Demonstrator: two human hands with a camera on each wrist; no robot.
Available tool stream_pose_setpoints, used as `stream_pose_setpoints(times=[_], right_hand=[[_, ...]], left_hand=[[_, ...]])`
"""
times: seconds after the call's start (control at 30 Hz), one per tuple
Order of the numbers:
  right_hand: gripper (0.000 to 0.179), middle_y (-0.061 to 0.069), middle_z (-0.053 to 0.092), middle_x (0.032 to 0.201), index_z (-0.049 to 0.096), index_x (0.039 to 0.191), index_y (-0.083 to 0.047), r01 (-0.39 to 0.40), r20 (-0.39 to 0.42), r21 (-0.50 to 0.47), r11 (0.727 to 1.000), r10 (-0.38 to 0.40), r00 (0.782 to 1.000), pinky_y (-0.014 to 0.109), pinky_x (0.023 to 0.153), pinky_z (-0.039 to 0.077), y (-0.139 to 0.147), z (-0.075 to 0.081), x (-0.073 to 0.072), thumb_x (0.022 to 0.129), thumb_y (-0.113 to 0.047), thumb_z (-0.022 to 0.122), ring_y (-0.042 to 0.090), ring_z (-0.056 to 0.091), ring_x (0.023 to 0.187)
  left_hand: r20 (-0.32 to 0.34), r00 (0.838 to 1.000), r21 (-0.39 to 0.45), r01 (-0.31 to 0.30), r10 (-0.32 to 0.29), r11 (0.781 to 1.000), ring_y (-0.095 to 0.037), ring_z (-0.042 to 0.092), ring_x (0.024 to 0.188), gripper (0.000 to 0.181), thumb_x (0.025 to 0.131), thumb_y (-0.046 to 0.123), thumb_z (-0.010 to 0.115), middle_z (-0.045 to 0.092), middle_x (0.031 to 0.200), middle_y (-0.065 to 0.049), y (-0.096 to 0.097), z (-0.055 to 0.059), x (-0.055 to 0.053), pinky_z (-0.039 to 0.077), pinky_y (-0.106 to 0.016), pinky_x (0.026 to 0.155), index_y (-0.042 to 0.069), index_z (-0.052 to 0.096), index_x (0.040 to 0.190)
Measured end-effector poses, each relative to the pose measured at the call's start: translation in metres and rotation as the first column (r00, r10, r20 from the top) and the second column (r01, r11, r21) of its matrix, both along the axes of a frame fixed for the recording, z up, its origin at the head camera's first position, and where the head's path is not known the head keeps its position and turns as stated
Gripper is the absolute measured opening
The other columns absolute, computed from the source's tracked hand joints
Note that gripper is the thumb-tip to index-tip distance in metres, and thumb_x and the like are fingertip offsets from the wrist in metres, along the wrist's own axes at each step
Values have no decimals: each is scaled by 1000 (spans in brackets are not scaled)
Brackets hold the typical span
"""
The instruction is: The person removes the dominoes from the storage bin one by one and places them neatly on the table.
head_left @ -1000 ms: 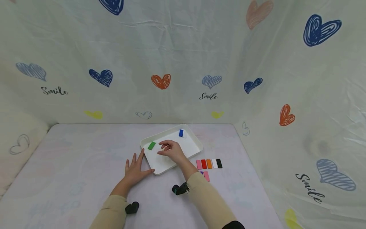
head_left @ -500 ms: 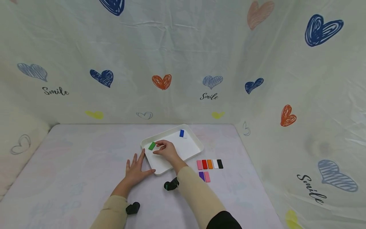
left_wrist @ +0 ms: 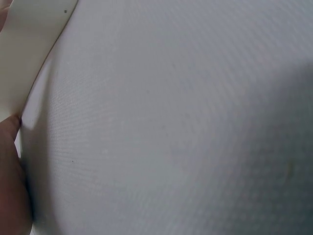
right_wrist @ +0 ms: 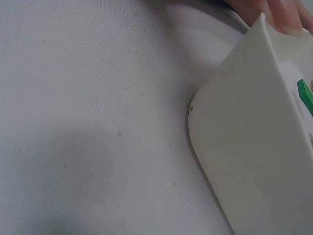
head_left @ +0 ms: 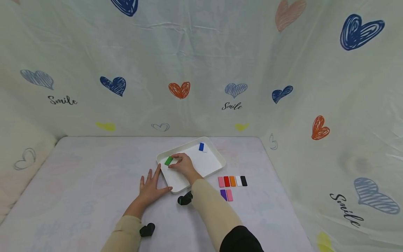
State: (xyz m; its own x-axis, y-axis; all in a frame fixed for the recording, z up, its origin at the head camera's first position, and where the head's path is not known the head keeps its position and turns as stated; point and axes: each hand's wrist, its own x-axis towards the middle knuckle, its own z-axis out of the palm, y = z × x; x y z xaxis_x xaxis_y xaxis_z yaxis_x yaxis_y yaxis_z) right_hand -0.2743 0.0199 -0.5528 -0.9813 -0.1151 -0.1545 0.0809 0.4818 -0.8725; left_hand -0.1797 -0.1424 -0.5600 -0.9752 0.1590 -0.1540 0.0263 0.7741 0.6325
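Note:
A white rectangular tray (head_left: 201, 165) lies at an angle on the table in the head view. Near its left end is a small flat green block (head_left: 168, 161), and my right hand (head_left: 183, 166) reaches over the tray to it. Thumb and forefinger pinch the block at its two ends. In the right wrist view only part of the green block (right_wrist: 306, 96) shows past the tray wall (right_wrist: 249, 122). My left hand (head_left: 150, 189), fingers spread, touches the tray's left side with forefinger and thumb. A blue block (head_left: 201, 146) with a white one (head_left: 205, 148) lies at the tray's far end.
Right of the tray, a row of pink, red (head_left: 226, 181), orange, white and black (head_left: 244, 181) blocks lies on the table. Below it are a purple block (head_left: 223, 194) and a pink block (head_left: 230, 195). A heart-printed curtain (head_left: 141, 70) hangs behind the table.
My right hand has moved left over the tray to the green block, and its thumb and forefinger have come to the block's ends. The left hand stays at the tray's side.

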Motion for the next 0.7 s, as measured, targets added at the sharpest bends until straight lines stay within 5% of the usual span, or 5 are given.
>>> stream_pose_setpoints(times=[0.37, 0.7], right_hand=[[36, -3, 62, 114, 75, 109, -19, -46, -38, 163, 986, 53, 998, 34, 99, 42, -3, -1, -5, 75, -20, 86, 17, 54, 110], [32, -3, 62, 108, 76, 104, -18, -29, -72, 263, 964, 49, 996, 30, 96, 43, -12, 0, -5, 74, -22, 86, 15, 55, 105]], left_hand=[[1, 1000, 34, 3, -3, 999, -46, 3, 145, 108, 81, 51, 73, 17, 156, -28, 5, 3, 2, -9, -61, 111, 6, 9, 156], [-10, 1000, 19, -3, 4, 1000, -47, 5, 144, 108, 81, 51, 73, 18, 155, -30, 1, 2, 2, -8, -61, 111, 6, 10, 156]])
